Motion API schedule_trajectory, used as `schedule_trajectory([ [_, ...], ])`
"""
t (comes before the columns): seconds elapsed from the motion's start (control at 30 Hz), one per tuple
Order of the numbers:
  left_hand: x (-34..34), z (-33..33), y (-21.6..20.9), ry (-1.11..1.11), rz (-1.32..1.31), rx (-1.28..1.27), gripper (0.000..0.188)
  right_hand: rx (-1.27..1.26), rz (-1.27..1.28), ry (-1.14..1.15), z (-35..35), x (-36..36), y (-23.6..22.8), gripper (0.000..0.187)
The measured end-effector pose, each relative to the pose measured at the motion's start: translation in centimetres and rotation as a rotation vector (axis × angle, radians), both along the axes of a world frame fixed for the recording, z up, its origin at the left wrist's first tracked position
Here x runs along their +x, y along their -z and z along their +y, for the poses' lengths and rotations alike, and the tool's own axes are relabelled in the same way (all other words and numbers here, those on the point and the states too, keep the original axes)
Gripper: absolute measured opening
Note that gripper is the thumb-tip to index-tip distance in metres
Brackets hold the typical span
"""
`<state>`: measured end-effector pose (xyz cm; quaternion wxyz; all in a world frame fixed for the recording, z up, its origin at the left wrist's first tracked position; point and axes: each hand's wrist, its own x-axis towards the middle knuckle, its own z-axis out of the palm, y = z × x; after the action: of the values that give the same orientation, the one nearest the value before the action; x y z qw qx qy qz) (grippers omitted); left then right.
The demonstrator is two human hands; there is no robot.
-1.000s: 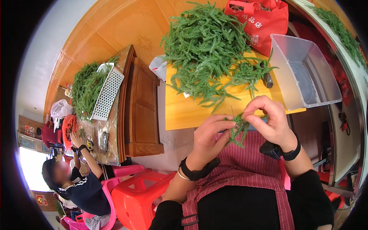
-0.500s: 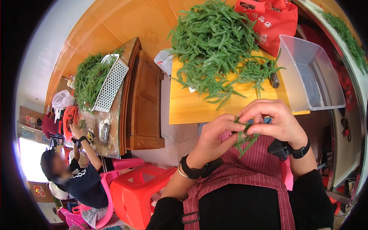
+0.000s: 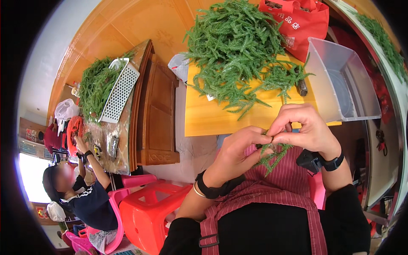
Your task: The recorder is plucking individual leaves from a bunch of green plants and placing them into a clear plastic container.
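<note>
Close in front of my striped red apron (image 3: 276, 187), my left hand (image 3: 240, 148) is closed around a small green needle-leaved sprig (image 3: 274, 162). Its leafy ends hang below the fingers. My right hand (image 3: 304, 127) pinches at the upper end of the sprig with thumb and forefinger, its tips touching those of the left. The exact spot between the fingertips is too small to make out. Beyond both hands, a big heap of similar green sprigs (image 3: 236, 55) lies on the yellow table (image 3: 208, 121). A dark, short cylinder (image 3: 302, 88) rests at the heap's right side.
A clear plastic bin (image 3: 346, 80) stands at the table's right, before a red bag (image 3: 299, 25). On the left, a co-worker (image 3: 87, 199) reaches over another table with a white perforated basket (image 3: 121, 91) and more greenery. A red stool (image 3: 144, 216) stands between us.
My right hand's pinch has shifted slightly up and left, to the top of the sprig. The left hand keeps its hold. The view has shifted a little.
</note>
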<state>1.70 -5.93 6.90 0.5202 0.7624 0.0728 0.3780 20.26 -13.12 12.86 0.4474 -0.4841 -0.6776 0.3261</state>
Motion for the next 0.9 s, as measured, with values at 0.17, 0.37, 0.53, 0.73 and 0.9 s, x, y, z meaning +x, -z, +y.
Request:
schedule_trajectory([
  [0.17,0.0,0.3,-0.4,-0.014,0.021,0.11,0.029,0.081,-0.115,0.03,-0.4,-0.1,-0.3,0.01],
  [0.37,0.1,0.2,-0.6,-0.094,0.027,0.242,0.03,0.189,-0.241,0.044,-0.2,-0.3,-0.6,0.009],
  [0.53,0.3,0.2,-0.5,-0.182,0.019,0.309,0.028,0.076,-0.145,0.134,-0.1,-1.1,-0.4,0.008],
  [0.73,0.8,0.2,-0.8,-0.409,0.062,0.844,0.034,0.035,-0.032,0.277,0.1,-1.5,0.7,0.006],
  [0.9,-0.1,0.7,-1.0,0.01,-0.081,-0.206,0.063,0.155,-0.129,0.078,0.1,-0.3,0.8,0.009],
])
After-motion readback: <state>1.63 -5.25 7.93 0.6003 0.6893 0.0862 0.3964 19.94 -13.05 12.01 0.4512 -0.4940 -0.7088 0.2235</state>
